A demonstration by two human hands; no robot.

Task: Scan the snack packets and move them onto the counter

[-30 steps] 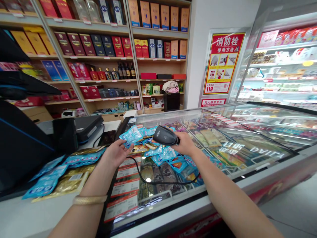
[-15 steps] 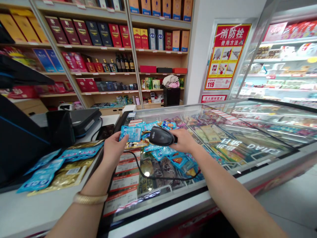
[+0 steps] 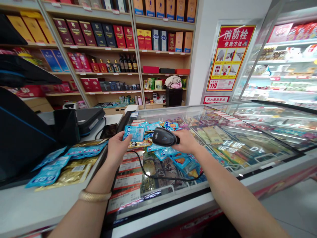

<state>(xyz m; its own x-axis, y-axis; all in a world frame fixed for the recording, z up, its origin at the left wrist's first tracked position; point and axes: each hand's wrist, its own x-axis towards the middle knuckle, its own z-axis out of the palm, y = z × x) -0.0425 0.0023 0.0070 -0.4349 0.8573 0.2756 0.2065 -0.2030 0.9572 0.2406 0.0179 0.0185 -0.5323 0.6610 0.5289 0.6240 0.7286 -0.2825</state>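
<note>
Between thumb and fingers, my left hand [image 3: 119, 144] pinches a small blue snack packet [image 3: 137, 133], its printed side with a pale label area facing up. My right hand [image 3: 186, 141] is wrapped round the handle of a black barcode scanner [image 3: 163, 137], whose head points left toward the packet, a short gap apart. The scanner's black cable [image 3: 158, 178] loops over the glass below. Under and around the scanner, a loose pile of blue packets [image 3: 170, 152] lies on the glass top of a chest freezer [image 3: 158, 206].
On the left counter [image 3: 17, 205] lie larger blue packets [image 3: 48, 172] and gold packets [image 3: 74, 170], beside a dark checkout terminal [image 3: 19, 132] and a black scale [image 3: 90, 117]. Shelves of boxed bottles [image 3: 100, 34] stand behind; a lit display cooler [image 3: 284, 66] is at right.
The whole view has shifted slightly, so everything appears a little further right. Both hands keep their holds, with the packet and scanner nearly unchanged relative to each other.
</note>
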